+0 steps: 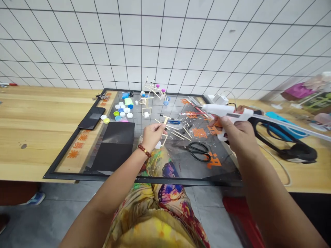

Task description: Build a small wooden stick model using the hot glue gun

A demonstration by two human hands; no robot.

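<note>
My left hand (152, 137), with a beaded bracelet at the wrist, pinches a small frame of wooden sticks (165, 121) above the glass panel. Part of that frame is hidden behind my fingers. In my right hand (240, 132) is a white hot glue gun (219, 109), its nozzle pointing left and a long glue stick (292, 126) coming out of its back. The nozzle is well apart from the frame. Loose wooden sticks (181, 135), a blue utility knife (173, 122) and black-handled scissors (199, 151) lie between my hands. Farther back stands a stick model (148, 100) with coloured balls.
Bottle caps (124, 111) of several colours lie left of the model. Black card (115, 146) rests on the panel's left half, beside a phone (91, 117). To the right are a blue flat item (284, 125) and a black curved object (297, 151). A tiled wall (165, 41) rises behind.
</note>
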